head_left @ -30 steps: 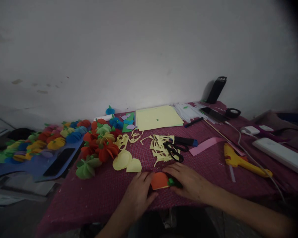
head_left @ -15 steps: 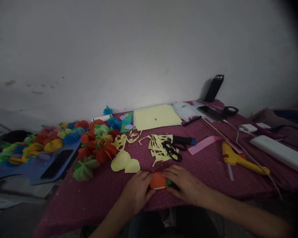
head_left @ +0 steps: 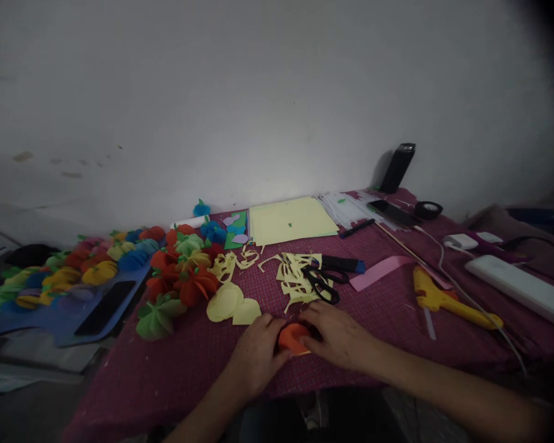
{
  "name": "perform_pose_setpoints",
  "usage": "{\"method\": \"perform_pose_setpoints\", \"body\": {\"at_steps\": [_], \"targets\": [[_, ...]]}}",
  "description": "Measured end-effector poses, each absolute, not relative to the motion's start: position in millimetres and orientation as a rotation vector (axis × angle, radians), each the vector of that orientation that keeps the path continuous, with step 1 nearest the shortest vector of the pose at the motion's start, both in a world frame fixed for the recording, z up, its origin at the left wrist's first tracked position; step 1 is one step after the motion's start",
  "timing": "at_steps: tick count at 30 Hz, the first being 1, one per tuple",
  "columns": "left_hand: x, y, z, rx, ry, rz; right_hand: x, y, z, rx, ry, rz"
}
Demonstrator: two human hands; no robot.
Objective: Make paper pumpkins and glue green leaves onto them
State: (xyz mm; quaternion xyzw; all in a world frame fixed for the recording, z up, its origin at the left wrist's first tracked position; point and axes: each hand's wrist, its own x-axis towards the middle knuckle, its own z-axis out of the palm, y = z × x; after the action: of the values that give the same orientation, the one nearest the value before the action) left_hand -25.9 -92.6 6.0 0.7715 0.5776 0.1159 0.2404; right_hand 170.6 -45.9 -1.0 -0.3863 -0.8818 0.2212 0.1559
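An orange paper pumpkin (head_left: 290, 339) with a pale yellow lower edge lies between my hands near the table's front. My left hand (head_left: 258, 352) grips its left side, fingers curled over the top and thumb low in front. From the right, my right hand (head_left: 339, 335) closes on it, with the thumb pressed across the orange paper. The pumpkin's far right part is hidden by that hand. Just beyond my hands are black-handled scissors (head_left: 322, 284) and cut yellow paper strips (head_left: 295, 277). Yellow paper rounds (head_left: 225, 301) lie beyond my left hand.
Finished paper pumpkins (head_left: 196, 286) crowd the left side, more on a blue board (head_left: 64, 332) beside a dark phone (head_left: 105, 307). Yellow sheets (head_left: 290, 219) lie at the back. At right are a yellow glue gun (head_left: 436, 299), its cable, and a white power strip (head_left: 521, 289).
My right hand has shifted slightly left, its thumb now over the orange paper. The green piece that showed beside it is now hidden.
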Motion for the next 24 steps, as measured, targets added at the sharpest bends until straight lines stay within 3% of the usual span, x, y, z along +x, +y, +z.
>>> {"method": "perform_pose_setpoints", "body": {"at_steps": [24], "targets": [[-20.8, -94.7, 4.1, 2.116, 1.567, 0.415, 161.3, -46.3, -2.8, -1.058, -2.448, 1.020]]}}
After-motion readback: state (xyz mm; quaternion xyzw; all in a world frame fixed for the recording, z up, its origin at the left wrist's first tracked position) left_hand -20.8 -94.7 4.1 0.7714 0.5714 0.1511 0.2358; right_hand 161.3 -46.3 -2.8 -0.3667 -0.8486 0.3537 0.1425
